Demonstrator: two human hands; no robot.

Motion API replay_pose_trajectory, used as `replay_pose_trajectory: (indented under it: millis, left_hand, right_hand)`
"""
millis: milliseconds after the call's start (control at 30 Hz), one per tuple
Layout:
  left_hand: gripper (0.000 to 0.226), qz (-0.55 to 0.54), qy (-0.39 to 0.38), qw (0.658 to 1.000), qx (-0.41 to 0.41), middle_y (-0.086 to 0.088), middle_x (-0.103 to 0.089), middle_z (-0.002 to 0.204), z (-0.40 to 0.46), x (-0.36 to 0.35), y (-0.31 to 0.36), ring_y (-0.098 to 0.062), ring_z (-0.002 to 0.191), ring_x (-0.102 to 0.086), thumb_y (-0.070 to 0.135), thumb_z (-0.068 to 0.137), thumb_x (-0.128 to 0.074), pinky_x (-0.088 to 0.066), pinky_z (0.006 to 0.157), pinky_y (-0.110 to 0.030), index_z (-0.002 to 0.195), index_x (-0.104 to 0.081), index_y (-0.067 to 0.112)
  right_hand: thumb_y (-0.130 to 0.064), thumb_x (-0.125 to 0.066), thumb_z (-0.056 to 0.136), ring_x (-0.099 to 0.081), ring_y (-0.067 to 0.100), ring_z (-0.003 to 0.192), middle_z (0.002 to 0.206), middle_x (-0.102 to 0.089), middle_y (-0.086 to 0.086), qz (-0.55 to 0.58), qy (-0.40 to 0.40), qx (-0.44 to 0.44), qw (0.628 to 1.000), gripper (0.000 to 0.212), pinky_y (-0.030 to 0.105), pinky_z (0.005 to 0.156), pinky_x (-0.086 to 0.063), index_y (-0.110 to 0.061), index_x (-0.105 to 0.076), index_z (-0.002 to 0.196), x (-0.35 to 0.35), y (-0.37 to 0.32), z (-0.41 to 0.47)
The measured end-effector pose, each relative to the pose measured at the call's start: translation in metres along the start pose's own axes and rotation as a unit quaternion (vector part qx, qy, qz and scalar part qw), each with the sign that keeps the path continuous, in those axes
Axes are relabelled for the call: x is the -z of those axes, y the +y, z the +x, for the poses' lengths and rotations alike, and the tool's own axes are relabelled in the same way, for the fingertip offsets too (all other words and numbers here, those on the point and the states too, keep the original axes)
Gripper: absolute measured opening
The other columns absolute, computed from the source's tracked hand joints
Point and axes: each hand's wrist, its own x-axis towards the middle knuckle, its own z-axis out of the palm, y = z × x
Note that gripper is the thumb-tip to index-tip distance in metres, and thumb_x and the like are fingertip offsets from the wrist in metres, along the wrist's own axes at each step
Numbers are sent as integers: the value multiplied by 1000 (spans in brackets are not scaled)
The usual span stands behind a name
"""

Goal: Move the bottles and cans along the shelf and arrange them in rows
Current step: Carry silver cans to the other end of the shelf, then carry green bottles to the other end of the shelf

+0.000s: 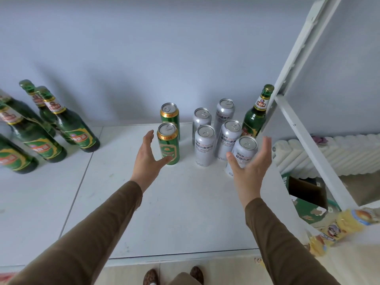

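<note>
Fingers [149, 138] of the left hand [147, 159] spread wide beside the front green can [168, 144], thumb touching it; the right hand [249, 167] opened around the nearest silver can [243, 154], likely to slide both into rows. Bottles [70, 128] stood left on the white shelf [164, 212], against a pale wall [164, 48].
</note>
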Motion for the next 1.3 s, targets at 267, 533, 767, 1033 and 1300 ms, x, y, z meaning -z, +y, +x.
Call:
replay_pose_trajectory:
  millis: [267,533,767,1033,1300]
  left_hand:
    - [80,130,20,988,-78,-1,-35,159,-29,61,-13,-21,146,-30,26,84,-80,-29,120,-39,150,-36,19]
    - [64,255,25,961,-99,-1,-38,159,-60,158,-68,-23,149,-26,35,85,-76,-27,120,-39,140,-50,19]
    - [70,291,15,955,-51,-1,-33,161,-89,250,-135,-23,151,-22,39,85,-75,-24,121,-39,145,-45,20]
    - [73,290,11,956,-31,-5,-34,160,-95,298,-172,-26,149,-25,40,84,-76,-28,119,-40,146,-45,18]
    - [75,293,36,955,4,-2,-39,154,-81,338,-189,-24,143,-32,39,84,-76,-34,115,-38,148,-41,18]
  right_hand:
    - [-19,-68,90,-31,37,146,157,-35,12,-102,-112,292,944,60,54,119,-27,-8,-46,144,-33,-77,-31]
    - [-28,-68,88,-39,36,139,149,-48,12,-186,-313,316,876,58,48,117,-33,-12,-48,141,-116,-143,-120]
    - [-32,-67,90,-33,36,143,154,-42,13,-217,-369,297,853,62,43,122,-25,-12,-45,145,-179,-200,-198]
    - [-35,-65,93,-30,30,145,158,-37,10,-213,-398,283,846,64,37,122,-22,-14,-41,149,-219,-238,-237]
    - [-29,-68,92,-35,30,140,152,-42,10,-143,-413,267,859,64,36,117,-31,-8,-43,147,-274,-265,-235]
